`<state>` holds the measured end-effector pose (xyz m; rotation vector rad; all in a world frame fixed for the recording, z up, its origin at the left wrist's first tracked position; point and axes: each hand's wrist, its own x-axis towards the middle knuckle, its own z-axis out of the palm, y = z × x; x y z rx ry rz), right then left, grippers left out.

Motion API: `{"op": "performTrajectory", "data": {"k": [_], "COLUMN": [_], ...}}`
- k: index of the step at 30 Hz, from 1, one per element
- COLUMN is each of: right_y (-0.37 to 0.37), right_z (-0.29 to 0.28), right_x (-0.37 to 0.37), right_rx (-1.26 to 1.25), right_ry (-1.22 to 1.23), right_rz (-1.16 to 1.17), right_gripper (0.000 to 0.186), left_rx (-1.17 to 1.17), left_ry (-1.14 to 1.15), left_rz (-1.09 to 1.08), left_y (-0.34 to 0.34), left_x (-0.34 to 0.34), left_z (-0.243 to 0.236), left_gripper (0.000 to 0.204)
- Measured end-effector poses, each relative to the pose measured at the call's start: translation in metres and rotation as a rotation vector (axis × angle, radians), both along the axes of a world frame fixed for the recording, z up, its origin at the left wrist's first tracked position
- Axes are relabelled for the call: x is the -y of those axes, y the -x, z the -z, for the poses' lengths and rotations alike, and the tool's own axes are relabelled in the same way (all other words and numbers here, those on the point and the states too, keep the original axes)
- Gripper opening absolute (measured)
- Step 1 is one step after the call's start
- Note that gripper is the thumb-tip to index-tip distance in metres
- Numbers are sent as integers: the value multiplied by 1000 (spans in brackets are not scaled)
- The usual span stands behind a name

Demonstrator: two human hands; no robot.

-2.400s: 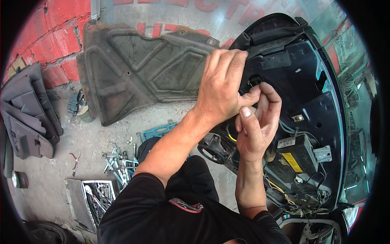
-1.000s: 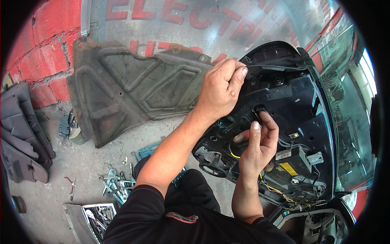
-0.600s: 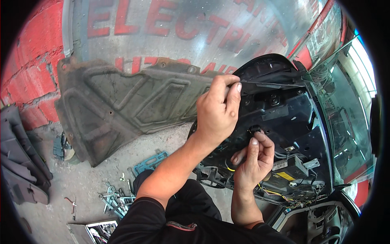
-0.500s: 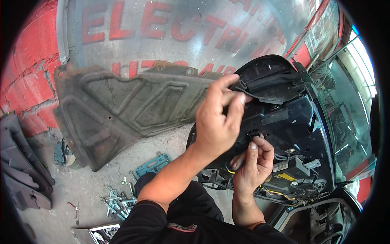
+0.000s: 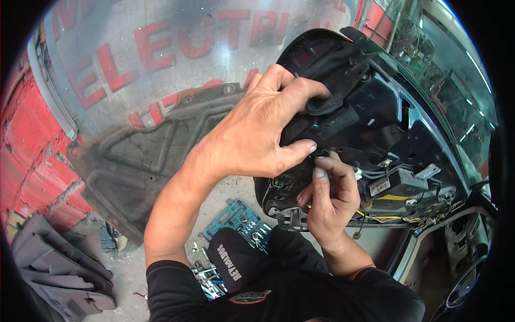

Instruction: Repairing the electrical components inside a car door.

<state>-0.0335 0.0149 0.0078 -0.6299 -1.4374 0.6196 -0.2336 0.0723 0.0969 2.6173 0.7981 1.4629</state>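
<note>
A large black car panel (image 5: 370, 123), its inner side facing me, stands in front of me with wiring and openings along it. My left hand (image 5: 268, 126) reaches across its near edge, fingers spread. The bent index finger touches or nearly touches a dark trim piece (image 5: 327, 105), and the thumb points down towards my other hand. Just below, my right hand (image 5: 332, 196) is closed, with thumb and fingers pinched together against the panel. Whatever small dark thing it may hold is mostly hidden. To its right, a grey module (image 5: 399, 182) with a white label is fixed to the panel.
A dirty felt-like liner (image 5: 139, 177) leans against the lettered metal sheet (image 5: 177, 48). On the floor lie a blue tool case (image 5: 238, 217), loose wrenches (image 5: 209, 276) and grey trim panels (image 5: 59, 268). A steering wheel (image 5: 462, 287) shows inside a car at lower right.
My view has turned, shifting the scene. My left hand's thumb has swung down from beside its index finger towards my right hand. My right hand stays pinched at the panel.
</note>
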Motion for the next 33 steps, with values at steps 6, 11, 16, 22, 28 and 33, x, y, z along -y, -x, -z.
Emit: {"op": "performTrajectory", "data": {"k": [6, 11, 16, 22, 28, 33], "right_y": [-9, -3, 9, 15, 0, 2], "right_z": [-14, -15, -11, -13, -12, -11], "right_x": [2, 6, 2, 0, 2, 6], "right_rx": [101, -110, -383, -388, -308, -284], "right_ry": [57, 152, 209, 199, 239, 96], "right_rz": [101, 37, -135, -90, -151, 32], "right_gripper": [13, 4, 12, 10, 3, 8], "left_rx": [-58, -69, -74, -30, -80, -120], "left_ry": [82, 160, 223, 357, 209, 164], "left_rz": [37, 23, 3, 83, -35, -111], "left_y": [2, 0, -3, -4, -4, -8], "left_x": [-1, 0, 2, -7, 5, 15], "left_z": [-9, -15, -21, -20, -17, -17], "left_gripper": [77, 79, 77, 75, 73, 74]}}
